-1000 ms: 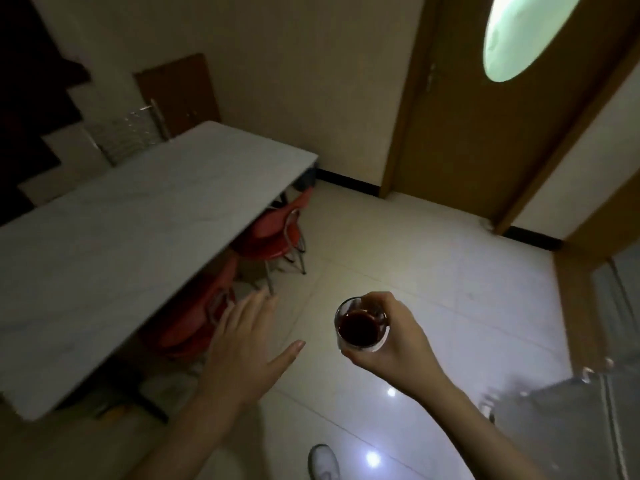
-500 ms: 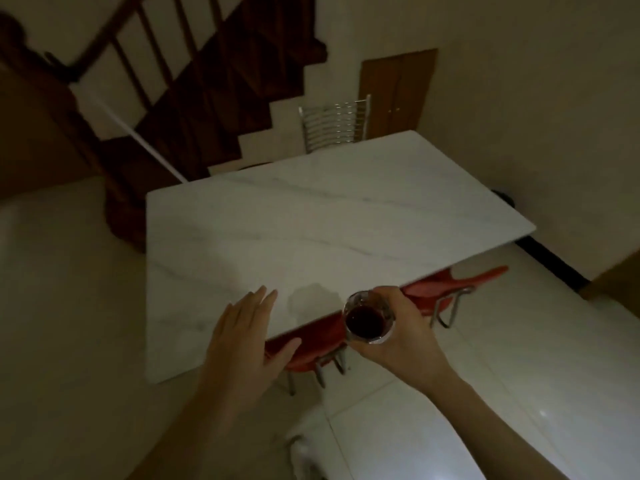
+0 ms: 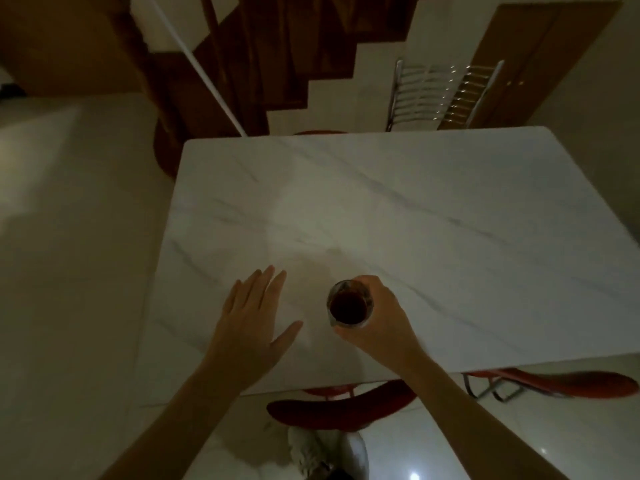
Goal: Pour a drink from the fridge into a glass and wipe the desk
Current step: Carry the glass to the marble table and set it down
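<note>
We see a dim room, pale glossy tile floor [image 3: 69, 271] with small light glints near the bottom edge. White marble-look table [image 3: 415, 209] fills the centre. Red chairs [image 3: 341, 408] tucked under its near edge, chrome slat-back chair [image 3: 433, 95] at the far end. Dark wooden staircase [image 3: 263, 53] behind, brown door [image 3: 540, 57] on the right.

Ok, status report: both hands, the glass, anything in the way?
Left hand open, empty, above white marble table. Right hand gripping small clear glass of dark red drink. Tabletop ahead bare; contact with table unclear.
</note>
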